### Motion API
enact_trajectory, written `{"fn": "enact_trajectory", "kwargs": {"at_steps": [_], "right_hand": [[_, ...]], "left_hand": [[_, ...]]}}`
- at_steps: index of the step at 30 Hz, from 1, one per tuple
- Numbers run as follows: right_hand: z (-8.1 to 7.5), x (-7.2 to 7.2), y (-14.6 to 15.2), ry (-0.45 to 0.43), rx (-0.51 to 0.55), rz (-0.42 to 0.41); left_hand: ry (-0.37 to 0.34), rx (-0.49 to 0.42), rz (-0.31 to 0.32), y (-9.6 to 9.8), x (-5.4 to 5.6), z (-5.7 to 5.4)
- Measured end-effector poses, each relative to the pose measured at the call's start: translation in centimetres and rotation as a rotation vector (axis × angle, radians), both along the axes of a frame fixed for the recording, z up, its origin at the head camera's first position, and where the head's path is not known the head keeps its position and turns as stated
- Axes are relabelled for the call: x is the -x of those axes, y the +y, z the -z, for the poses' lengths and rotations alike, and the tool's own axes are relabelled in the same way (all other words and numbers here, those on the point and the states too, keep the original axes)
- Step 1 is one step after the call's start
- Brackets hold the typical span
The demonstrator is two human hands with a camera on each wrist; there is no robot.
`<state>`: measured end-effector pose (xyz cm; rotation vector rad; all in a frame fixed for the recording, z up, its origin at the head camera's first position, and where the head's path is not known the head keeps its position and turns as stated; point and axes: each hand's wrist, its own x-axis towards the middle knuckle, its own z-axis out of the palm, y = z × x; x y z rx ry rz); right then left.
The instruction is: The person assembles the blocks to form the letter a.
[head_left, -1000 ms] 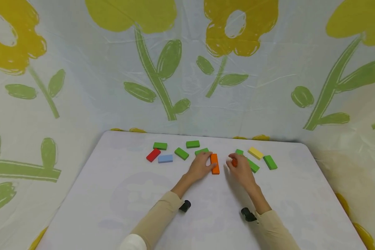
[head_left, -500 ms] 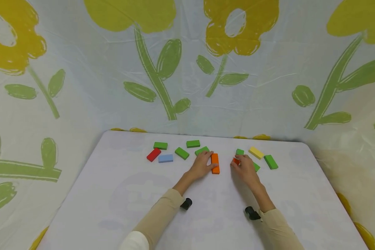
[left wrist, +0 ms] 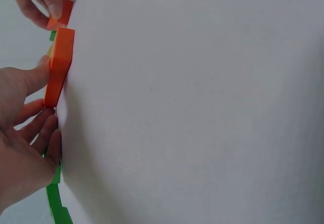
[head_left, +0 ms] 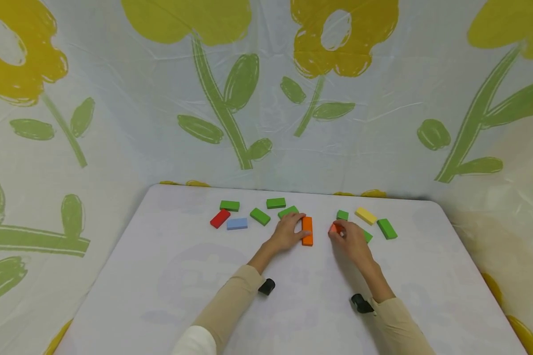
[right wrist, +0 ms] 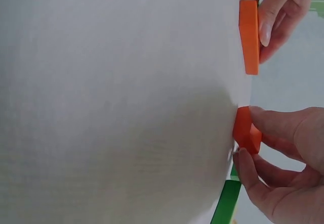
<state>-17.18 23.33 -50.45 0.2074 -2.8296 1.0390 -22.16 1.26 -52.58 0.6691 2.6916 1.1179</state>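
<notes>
Near the table's far middle, my left hand (head_left: 285, 234) holds a long orange block (head_left: 308, 231) along its left side. The left wrist view shows the thumb lying against this orange block (left wrist: 61, 62), other fingers curled lower down. To the right, my right hand (head_left: 354, 241) pinches a second orange block (head_left: 333, 229), mostly covered by fingers in the head view. Thumb and fingertips grip this orange block (right wrist: 246, 130) at opposite ends in the right wrist view. A gap separates the two orange blocks. Behind the right hand, a green block (head_left: 366, 236) is partly hidden.
Left of the hands lie a red block (head_left: 220, 218), a blue block (head_left: 237, 224) and several green blocks, one green block (head_left: 288, 212) beside the left fingers. At right are a yellow block (head_left: 365, 215) and a green block (head_left: 387, 229). A flowered curtain (head_left: 275, 162) stands behind the table.
My right hand has shifted slightly right with its orange block, uncovering more of the small green block behind. The left hand and its orange block have stayed in place.
</notes>
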Motion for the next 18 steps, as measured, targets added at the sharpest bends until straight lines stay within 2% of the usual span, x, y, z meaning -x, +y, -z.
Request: {"fn": "enact_trajectory", "kwargs": {"at_steps": [7, 10, 18], "right_hand": [[-0.6, -0.7, -0.2, -0.040, 0.080, 0.001], [-0.4, -0.8, -0.1, -0.045, 0.104, -0.012], [-0.1, -1.5, 0.2, -0.123, 0.138, -0.029]], "left_hand": [[0.013, 0.004, -0.007, 0.0, -0.1, -0.1], [0.012, 0.012, -0.007, 0.0, -0.2, -0.1], [0.004, 0.038, -0.008, 0.1, 0.0, 0.0]]}}
